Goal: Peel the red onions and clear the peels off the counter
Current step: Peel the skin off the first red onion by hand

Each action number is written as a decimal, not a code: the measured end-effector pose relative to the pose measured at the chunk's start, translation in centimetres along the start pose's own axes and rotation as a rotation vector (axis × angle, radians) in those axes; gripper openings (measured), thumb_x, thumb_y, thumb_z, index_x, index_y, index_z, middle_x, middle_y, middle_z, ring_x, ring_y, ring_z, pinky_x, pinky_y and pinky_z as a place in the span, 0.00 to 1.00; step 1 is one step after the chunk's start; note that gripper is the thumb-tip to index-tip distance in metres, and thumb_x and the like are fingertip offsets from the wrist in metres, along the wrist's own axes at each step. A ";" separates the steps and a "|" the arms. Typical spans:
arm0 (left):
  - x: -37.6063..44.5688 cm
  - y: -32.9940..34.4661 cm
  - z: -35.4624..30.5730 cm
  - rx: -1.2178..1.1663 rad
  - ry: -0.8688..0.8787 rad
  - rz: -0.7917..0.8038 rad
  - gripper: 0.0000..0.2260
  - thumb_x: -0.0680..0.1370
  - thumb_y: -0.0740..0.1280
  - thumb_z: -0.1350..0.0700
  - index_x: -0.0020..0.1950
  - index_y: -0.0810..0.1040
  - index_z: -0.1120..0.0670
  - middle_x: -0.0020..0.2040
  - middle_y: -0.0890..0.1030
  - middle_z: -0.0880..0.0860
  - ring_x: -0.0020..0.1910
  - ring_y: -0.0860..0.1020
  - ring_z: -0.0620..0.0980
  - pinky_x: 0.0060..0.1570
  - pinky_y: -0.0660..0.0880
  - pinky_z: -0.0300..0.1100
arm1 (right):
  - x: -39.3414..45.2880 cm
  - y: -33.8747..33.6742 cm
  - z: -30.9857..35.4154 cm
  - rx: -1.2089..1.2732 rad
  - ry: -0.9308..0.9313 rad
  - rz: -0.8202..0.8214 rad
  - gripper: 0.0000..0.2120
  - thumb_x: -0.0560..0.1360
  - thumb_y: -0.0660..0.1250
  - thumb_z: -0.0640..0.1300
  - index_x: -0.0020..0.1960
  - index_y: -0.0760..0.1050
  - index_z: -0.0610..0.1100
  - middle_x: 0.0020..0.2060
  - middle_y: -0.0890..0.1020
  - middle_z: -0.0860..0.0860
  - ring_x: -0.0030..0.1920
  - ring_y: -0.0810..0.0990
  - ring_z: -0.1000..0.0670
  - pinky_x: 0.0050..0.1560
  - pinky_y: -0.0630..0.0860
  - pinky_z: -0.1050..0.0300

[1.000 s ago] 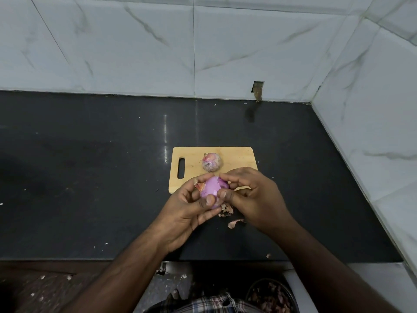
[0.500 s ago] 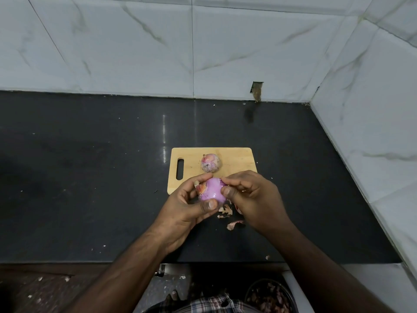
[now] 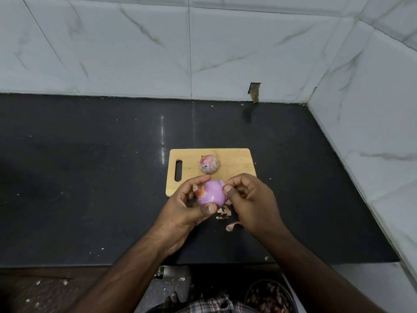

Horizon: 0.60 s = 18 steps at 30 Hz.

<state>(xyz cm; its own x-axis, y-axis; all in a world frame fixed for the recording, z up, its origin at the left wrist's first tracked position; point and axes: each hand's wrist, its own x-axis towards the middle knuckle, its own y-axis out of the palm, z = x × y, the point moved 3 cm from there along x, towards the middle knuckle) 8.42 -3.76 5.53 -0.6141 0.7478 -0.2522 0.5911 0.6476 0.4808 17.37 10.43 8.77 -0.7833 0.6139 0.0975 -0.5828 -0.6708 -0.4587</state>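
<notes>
Head view: left hand (image 3: 180, 213) fingers curl around the peeled onion (image 3: 211, 195), held over the cutting board's (image 3: 234, 159) near edge. Right hand (image 3: 250, 204) fingers curl against its right side. A second onion (image 3: 209, 164) sits on the board. Peels (image 3: 225, 212) lie on the counter (image 3: 90, 177) just below the board; open counter stretches left.

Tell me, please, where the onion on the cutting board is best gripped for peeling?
Probably from above, fingers round the sides of the unpeeled red onion: it sits free on the cutting board, clear of both hands, round and still skinned.
</notes>
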 end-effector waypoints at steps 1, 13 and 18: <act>0.0 0.1 -0.1 -0.032 -0.014 0.002 0.30 0.65 0.78 0.68 0.65 0.79 0.52 0.66 0.79 0.56 0.63 0.79 0.62 0.60 0.79 0.56 | 0.0 0.1 -0.1 0.071 0.043 -0.008 0.06 0.76 0.70 0.40 0.41 0.78 0.48 0.36 0.83 0.52 0.37 0.81 0.52 0.37 0.77 0.55; 0.1 1.2 -0.5 -0.307 -0.092 -0.074 0.21 0.76 0.69 0.54 0.66 0.75 0.63 0.58 0.81 0.64 0.48 0.84 0.54 0.51 0.83 0.46 | -1.3 -0.5 1.2 0.016 -0.325 -0.002 0.07 0.76 0.65 0.34 0.47 0.77 0.46 0.41 0.80 0.58 0.38 0.79 0.56 0.38 0.75 0.65; 0.1 1.6 -0.1 -0.337 -0.112 -0.163 0.25 0.74 0.69 0.52 0.66 0.75 0.65 0.55 0.83 0.64 0.47 0.85 0.55 0.56 0.81 0.48 | -1.9 -0.8 1.1 0.041 -0.391 -0.028 0.05 0.77 0.65 0.35 0.47 0.78 0.43 0.41 0.81 0.55 0.38 0.80 0.54 0.35 0.76 0.62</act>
<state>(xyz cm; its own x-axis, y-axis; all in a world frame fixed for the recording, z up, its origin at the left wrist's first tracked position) 9.24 -2.65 6.35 -0.6137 0.6624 -0.4297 0.2740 0.6891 0.6709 19.05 9.34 9.93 -0.7857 0.4324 0.4424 -0.6070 -0.6769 -0.4164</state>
